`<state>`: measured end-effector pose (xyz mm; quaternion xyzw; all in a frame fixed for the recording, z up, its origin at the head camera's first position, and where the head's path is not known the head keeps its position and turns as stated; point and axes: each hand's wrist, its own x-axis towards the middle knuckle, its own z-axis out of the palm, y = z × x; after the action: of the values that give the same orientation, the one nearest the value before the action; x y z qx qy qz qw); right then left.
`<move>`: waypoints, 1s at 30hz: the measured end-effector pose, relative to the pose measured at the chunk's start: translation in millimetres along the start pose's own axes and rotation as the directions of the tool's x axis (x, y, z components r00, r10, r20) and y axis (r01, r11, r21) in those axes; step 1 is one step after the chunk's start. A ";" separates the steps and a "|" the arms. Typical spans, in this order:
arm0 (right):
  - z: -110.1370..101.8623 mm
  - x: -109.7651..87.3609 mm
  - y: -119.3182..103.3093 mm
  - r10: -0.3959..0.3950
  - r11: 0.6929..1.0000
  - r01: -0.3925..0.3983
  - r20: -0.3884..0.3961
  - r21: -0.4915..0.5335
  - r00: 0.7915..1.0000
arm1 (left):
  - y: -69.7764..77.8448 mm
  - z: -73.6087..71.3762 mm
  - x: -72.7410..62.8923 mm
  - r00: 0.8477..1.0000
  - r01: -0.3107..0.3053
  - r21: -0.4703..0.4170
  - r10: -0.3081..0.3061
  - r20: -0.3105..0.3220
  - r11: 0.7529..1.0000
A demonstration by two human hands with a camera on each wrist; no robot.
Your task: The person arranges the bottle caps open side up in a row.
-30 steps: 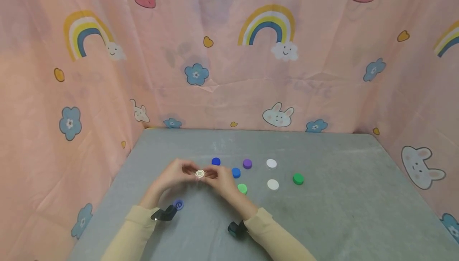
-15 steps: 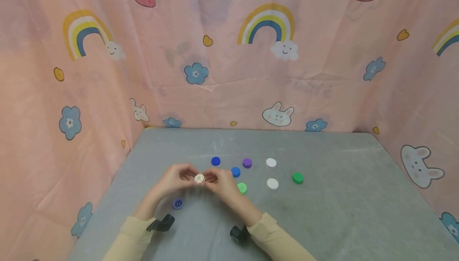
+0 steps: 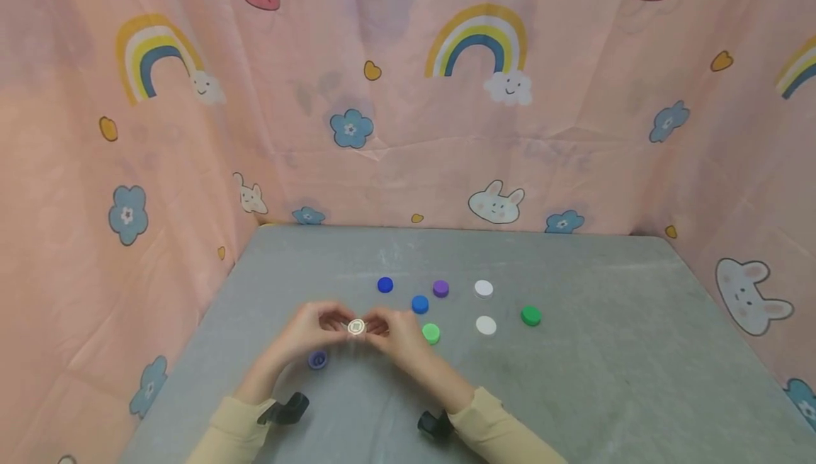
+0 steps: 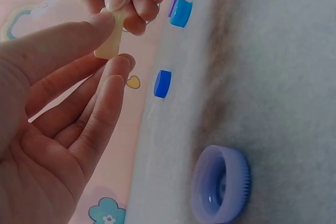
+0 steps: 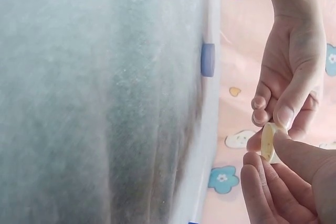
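Both hands hold one pale yellow bottle cap between them, raised above the grey table, its hollow inner side turned toward the head camera. My left hand pinches its left edge between thumb and fingers. From the other side my right hand grips it by thumb and fingertips. The left wrist view shows the cap edge-on, partly covered by the thumbs. In the right wrist view the inside of the cap shows. A lavender cap lies hollow side up below the left hand.
Across the grey table lie a dark blue cap, a blue cap, a purple cap, a white cap, an off-white cap, a light green cap and a green cap. A pink curtain surrounds it.
Both hands have come slightly nearer the person, still holding the pale yellow cap together. The caps on the table have stayed in place.
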<state>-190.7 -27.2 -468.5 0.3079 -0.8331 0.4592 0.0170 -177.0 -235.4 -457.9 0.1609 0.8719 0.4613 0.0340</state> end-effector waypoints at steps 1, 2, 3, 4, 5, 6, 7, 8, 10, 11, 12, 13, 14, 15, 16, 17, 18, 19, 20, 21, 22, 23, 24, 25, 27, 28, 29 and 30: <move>-0.3 -0.8 0.5 0.000 1.000 0.000 0.004 -0.001 1.000 | 0.1 0.6 -0.6 1.000 -0.001 -0.003 0.001 0.001 1.000; -0.8 -1.6 0.8 -0.001 1.000 0.001 0.009 -0.001 1.000 | 0.4 1.2 -1.3 1.000 -0.005 -0.008 0.005 0.004 1.000; -1.1 -2.4 1.4 -0.003 1.000 0.003 0.013 -0.001 1.000 | 0.5 1.7 -2.0 1.000 -0.004 -0.012 0.004 0.008 1.000; -1.3 -3.3 1.8 -0.004 1.000 0.004 0.019 -0.002 1.000 | 0.1 2.4 -2.6 1.000 -0.001 -0.016 0.001 0.011 1.000; -1.7 -4.0 1.9 -0.005 1.000 0.005 0.024 -0.001 1.000 | -0.1 3.1 -3.2 1.000 0.003 -0.019 -0.003 0.015 1.000; -2.1 -4.7 1.8 -0.006 1.000 0.006 0.030 0.003 1.000 | -0.4 3.9 -3.7 1.000 0.005 -0.018 -0.005 0.018 1.000; -2.5 -5.2 1.6 -0.006 1.000 0.006 0.036 0.005 0.999 | -0.4 4.4 -4.5 1.000 0.005 -0.023 -0.004 0.022 1.000; -2.8 -5.8 1.4 -0.003 1.000 0.003 0.042 0.009 0.999 | -0.2 4.7 -5.1 1.000 0.005 -0.028 -0.005 0.024 1.000; -3.2 -6.3 1.1 0.003 1.000 -0.004 0.046 0.009 0.999 | 0.6 5.4 -6.1 1.000 0.008 -0.042 -0.006 0.027 0.999; -3.5 -6.6 0.8 0.009 1.000 -0.009 0.047 0.012 0.999 | 1.2 5.5 -6.5 1.000 0.008 -0.052 -0.006 0.028 0.999; -3.5 -6.8 0.7 0.011 1.000 -0.012 0.048 0.013 0.999 | 2.0 5.5 -7.0 1.000 0.009 -0.061 -0.007 0.029 0.998; -3.6 -7.0 0.6 0.015 1.000 -0.015 0.047 0.015 0.999 | 2.9 5.4 -7.4 1.000 0.012 -0.073 -0.010 0.030 0.997; -3.5 -7.2 0.6 0.017 1.000 -0.018 0.045 0.019 0.999 | 3.7 5.4 -7.6 0.999 0.017 -0.082 -0.015 0.030 0.996; -3.4 -7.4 0.7 0.017 1.000 -0.018 0.045 0.019 0.999 | 4.3 5.5 -7.8 0.999 0.021 -0.092 -0.018 0.032 0.996; -3.3 -7.6 0.7 0.016 1.000 -0.017 0.044 0.021 0.999 | 4.5 5.6 -8.0 0.999 0.025 -0.100 -0.022 0.033 0.995; -3.1 -7.8 0.7 0.016 1.000 -0.017 0.044 0.025 0.999 | 4.8 5.6 -8.1 0.999 0.030 -0.106 -0.026 0.035 0.994; -2.7 -7.8 1.0 0.011 1.000 -0.012 0.044 0.026 0.999 | 4.9 5.8 -8.3 0.999 0.034 -0.113 -0.031 0.036 0.993; -2.5 -7.8 1.1 0.009 0.999 -0.011 0.045 0.031 0.999 | 5.0 5.9 -8.5 0.999 0.039 -0.120 -0.034 0.036 0.992; -2.2 -7.8 1.3 0.006 0.999 -0.008 0.045 0.034 0.999 | 4.6 6.1 -8.9 0.999 0.042 -0.125 -0.037 0.037 0.991; -1.7 -7.7 1.8 0.000 0.999 -0.001 0.046 0.038 0.999 | 4.0 6.2 -9.2 0.998 0.046 -0.130 -0.042 0.037 0.990; -1.4 -7.5 2.2 -0.007 0.999 0.005 0.045 0.045 0.999 | 3.2 6.2 -9.4 0.998 0.048 -0.133 -0.044 0.038 0.990; -1.0 -7.4 2.7 -0.013 0.999 0.010 0.045 0.051 0.999 | 2.5 6.1 -9.7 0.998 0.050 -0.135 -0.045 0.039 0.990; -0.7 -7.2 3.2 -0.021 0.998 0.018 0.044 0.056 0.999 | 1.5 6.0 -10.0 0.998 0.050 -0.137 -0.045 0.041 0.989; -0.6 -7.2 3.5 -0.025 0.998 0.022 0.044 0.063 0.999 | 0.5 5.9 -10.2 0.998 0.048 -0.136 -0.043 0.042 0.990; -0.3 -7.0 4.6 -0.032 0.997 0.029 0.046 0.066 0.998 | -1.8 5.6 -10.4 0.998 0.043 -0.133 -0.037 0.045 0.990; -0.3 -7.0 4.9 -0.027 0.997 0.024 0.051 0.068 0.998 | -2.6 5.5 -10.6 0.998 0.041 -0.132 -0.035 0.046 0.990; -0.3 -7.0 5.4 -0.019 0.997 0.015 0.055 0.069 0.998 | -3.4 5.6 -10.8 0.998 0.042 -0.131 -0.036 0.047 0.990; -0.5 -6.9 5.5 -0.010 0.997 0.006 0.060 0.072 0.998 | -4.2 5.6 -11.0 0.998 0.043 -0.131 -0.037 0.046 0.990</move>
<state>-188.2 -21.2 -474.5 0.3253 -0.8149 0.4794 -0.0176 -166.5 -236.6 -465.6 0.1508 0.8416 0.5134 0.0730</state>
